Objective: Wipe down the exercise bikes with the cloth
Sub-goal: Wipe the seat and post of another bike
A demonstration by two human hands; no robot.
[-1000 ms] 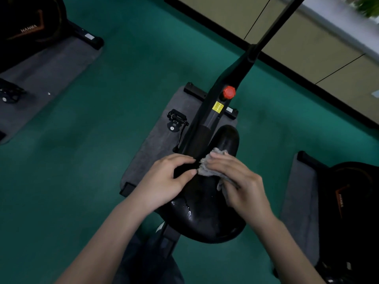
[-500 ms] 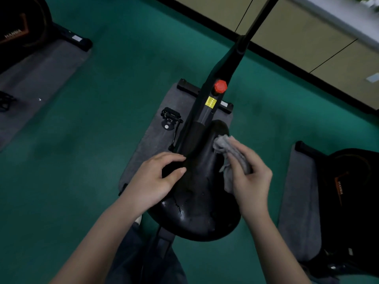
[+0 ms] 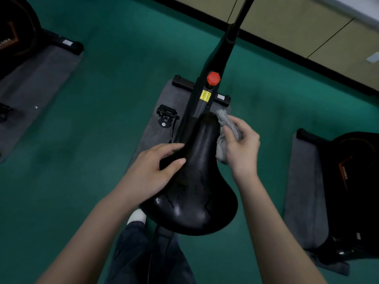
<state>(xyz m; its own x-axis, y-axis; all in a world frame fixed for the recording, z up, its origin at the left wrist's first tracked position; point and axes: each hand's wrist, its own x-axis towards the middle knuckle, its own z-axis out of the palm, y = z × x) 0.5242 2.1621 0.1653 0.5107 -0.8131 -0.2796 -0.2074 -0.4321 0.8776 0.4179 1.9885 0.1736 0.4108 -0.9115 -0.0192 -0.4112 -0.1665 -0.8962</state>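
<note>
- Wiping the saddle (image 3: 196, 181), head view: the right hand (image 3: 242, 148) presses the cloth (image 3: 223, 119) against the saddle's front right edge, fingers curled round it.
- The left hand (image 3: 151, 171) clasps the saddle's left edge.
- Risk: the loosely bunched cloth may slip free.

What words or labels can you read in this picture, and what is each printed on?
"HANMA": on the right-hand exercise bike, running sideways.
"ANMA": on the left-hand exercise bike, its start cut off by the picture edge.
Yellow sticker on the middle bike's frame: too small to read.
</note>
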